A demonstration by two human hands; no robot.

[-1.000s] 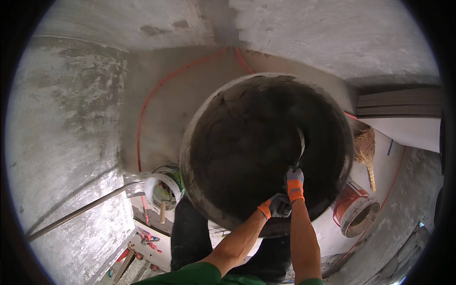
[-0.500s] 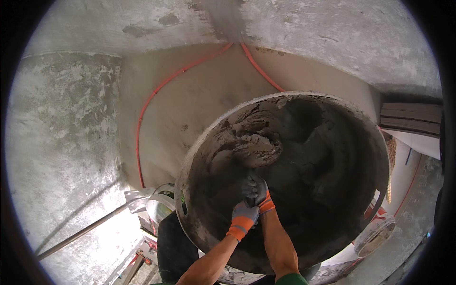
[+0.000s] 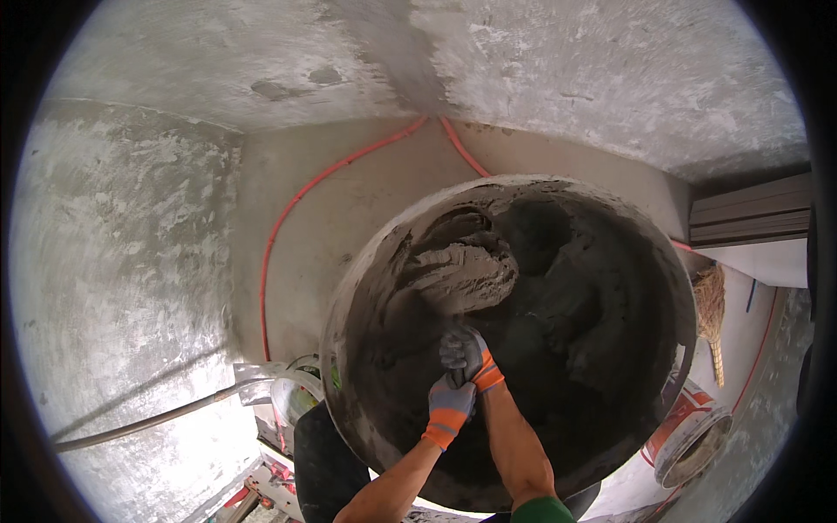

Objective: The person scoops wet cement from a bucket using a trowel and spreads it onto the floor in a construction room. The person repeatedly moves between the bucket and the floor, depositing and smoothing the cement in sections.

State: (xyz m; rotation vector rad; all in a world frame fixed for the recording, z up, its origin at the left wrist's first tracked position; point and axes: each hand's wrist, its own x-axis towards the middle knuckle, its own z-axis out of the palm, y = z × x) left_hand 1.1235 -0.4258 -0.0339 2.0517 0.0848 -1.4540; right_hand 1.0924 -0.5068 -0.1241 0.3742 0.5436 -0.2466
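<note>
Both my hands are closed one behind the other on the dark handle of a shovel-like tool. My right hand, in a grey glove with an orange cuff, grips farther forward. My left hand, gloved alike, is nearer and lower. They are inside a large round tub of wet grey mortar. A thick, lighter heap of mortar lies just ahead of the hands, toward the far left wall of the tub. The tool's working end is hidden by mortar and shadow.
A red hose curves along the floor behind the tub. At left, a pole leans near a white bucket. A tipped bucket, a straw broom and stacked boards are at right. Rough plastered walls stand close.
The whole view has shifted slightly, showing more of the broom and tipped bucket at right. My hands keep the same grip, and the lighter mortar heap looks broader and smoother.
</note>
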